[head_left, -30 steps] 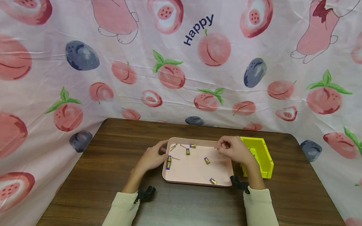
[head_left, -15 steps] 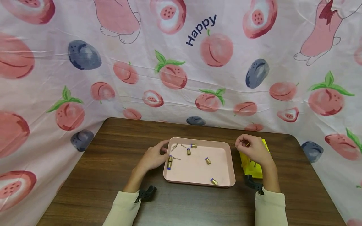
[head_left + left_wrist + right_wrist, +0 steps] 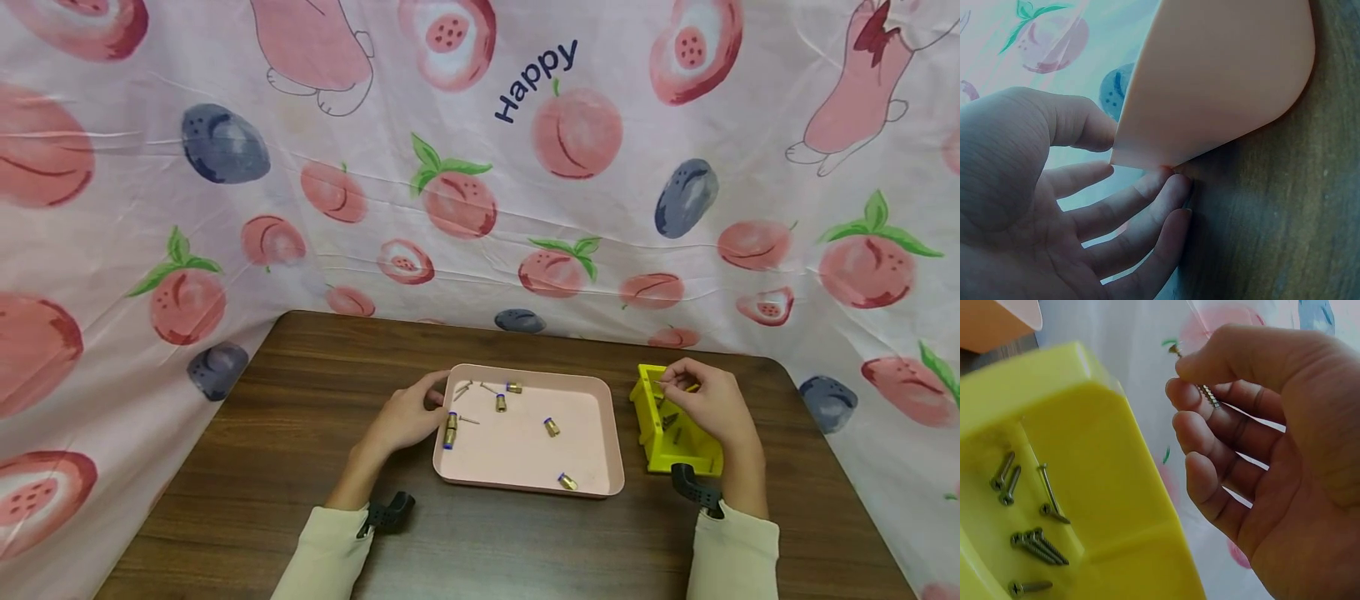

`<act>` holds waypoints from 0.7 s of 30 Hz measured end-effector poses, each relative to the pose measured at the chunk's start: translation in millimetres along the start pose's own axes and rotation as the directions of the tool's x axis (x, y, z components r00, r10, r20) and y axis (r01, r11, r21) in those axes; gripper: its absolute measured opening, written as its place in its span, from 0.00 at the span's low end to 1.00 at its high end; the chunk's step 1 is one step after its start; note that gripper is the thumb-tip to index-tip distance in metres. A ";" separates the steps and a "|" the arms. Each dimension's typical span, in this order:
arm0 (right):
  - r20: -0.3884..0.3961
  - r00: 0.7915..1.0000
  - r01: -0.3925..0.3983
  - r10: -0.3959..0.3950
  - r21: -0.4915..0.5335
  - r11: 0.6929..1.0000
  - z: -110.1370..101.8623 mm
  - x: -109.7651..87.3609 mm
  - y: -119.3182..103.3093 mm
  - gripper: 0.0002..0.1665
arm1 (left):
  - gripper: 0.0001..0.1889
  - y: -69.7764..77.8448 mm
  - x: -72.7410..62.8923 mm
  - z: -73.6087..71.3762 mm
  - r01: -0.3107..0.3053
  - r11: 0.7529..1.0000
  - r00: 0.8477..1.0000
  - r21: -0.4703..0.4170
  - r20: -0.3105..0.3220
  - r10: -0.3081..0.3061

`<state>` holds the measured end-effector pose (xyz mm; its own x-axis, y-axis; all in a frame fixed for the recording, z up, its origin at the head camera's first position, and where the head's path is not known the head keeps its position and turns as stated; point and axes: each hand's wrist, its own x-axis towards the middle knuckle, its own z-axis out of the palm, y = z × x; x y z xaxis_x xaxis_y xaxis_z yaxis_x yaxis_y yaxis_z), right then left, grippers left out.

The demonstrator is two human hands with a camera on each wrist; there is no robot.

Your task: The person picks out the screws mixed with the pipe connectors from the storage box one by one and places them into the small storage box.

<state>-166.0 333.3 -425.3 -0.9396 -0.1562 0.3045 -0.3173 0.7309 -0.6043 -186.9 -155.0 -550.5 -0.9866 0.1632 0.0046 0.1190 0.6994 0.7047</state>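
Note:
In the head view my left hand [image 3: 407, 415] is at the left side of a pink tray [image 3: 517, 467]. Its thumb tip touches the rim, and the loosely spread fingers reach the outer wall [image 3: 1222, 75]. My right hand [image 3: 712, 404] is above the right part of a yellow bin [image 3: 651, 442]. Between thumb and index finger it pinches a screw [image 3: 1210, 395], head up and tilted, as the right wrist view shows. Several dark screws [image 3: 1041, 547] lie inside the bin. Small screws [image 3: 468, 421] and brass fittings with blue collars [image 3: 551, 427] lie scattered in the tray.
A dark wooden table [image 3: 337, 350] carries the tray and bin, with a gap between them. Behind and beside it hangs a fruit-printed cloth [image 3: 465, 292]. Each wrist wears a black mount [image 3: 392, 510].
My right hand has moved right, from over the tray's right edge to above the yellow bin, carrying the screw. My left hand has stayed at the tray's side.

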 end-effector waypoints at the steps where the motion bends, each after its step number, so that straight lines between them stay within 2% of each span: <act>1: -0.004 1.000 -0.005 0.005 -0.003 1.000 -1.1 -1.0 1.6 0.03 | 0.34 0.8 -0.3 0.0 -0.002 1.000 1.000 -0.001 0.000 0.002; 10: -0.037 0.996 -0.077 0.076 -0.032 0.997 -4.8 -6.6 15.0 0.06 | 0.34 4.2 -3.8 0.6 -0.004 1.000 1.000 -0.012 -0.009 0.003; 21: -0.032 0.990 -0.137 0.135 -0.060 0.989 -4.8 -6.4 20.4 0.08 | 0.34 3.4 -2.8 0.1 0.016 1.000 1.000 -0.019 -0.002 -0.017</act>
<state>-165.8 352.5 -436.1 -0.9693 -0.0349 0.2432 -0.1776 0.7836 -0.5953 -183.7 -153.0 -548.2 -0.9886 0.1504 -0.0059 0.1006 0.6889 0.7178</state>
